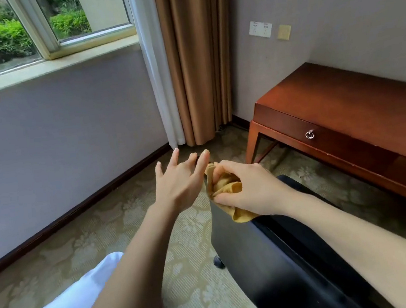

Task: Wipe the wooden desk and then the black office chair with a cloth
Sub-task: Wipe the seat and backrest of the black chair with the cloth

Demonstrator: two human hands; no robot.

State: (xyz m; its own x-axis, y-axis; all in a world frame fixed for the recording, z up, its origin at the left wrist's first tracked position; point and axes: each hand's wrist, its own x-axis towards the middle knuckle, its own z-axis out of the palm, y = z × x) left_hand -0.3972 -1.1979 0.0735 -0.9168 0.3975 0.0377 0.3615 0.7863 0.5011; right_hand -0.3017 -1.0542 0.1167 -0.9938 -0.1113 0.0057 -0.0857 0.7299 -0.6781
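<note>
Our right hand (250, 189) grips the bunched yellow cloth (227, 187) in curled fingers at the top edge of the black office chair (275, 260). Our left hand (180, 182), fingers spread, hovers just beside the cloth. The wooden desk (357, 97) stands near, to the right.

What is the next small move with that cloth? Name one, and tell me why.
Probably draw the cloth along the chair's top edge towards the body. The right hand grips the bunched cloth at the far end of that edge, so the rest lies ahead of the stroke. The left hand is open beside it, holding nothing, free to steady the chair.
</note>
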